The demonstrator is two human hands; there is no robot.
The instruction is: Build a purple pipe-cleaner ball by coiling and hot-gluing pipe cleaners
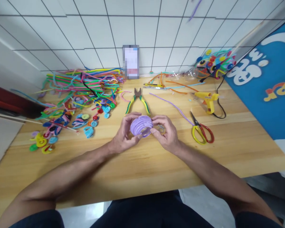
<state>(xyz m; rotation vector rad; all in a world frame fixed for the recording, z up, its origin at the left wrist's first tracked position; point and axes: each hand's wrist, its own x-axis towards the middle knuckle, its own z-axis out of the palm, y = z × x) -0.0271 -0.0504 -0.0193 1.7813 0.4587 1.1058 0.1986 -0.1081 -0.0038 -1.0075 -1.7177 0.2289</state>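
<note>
A round purple piece wound from coiled pipe cleaner (142,125) is held above the table, with a see-through opening on its lower side. My left hand (126,133) is closed around its left side, thumb at the lower rim. From the right, my right hand (165,132) grips the edge between thumb and fingers. Just beyond the hands lie pliers (138,97) with green and yellow handles, jaws pointing away. A loose purple pipe cleaner (172,107) runs from near the pliers toward the scissors (199,129). Some small metallic pieces (161,128) show partly behind my right fingers.
Bundled colourful pipe cleaners (85,84) fill the back left, with small finished shapes (61,122) in front. A phone (131,63) leans on the tiled wall. A yellow glue gun (209,100) with a black cord lies right, before a bag of colourful pieces (215,65).
</note>
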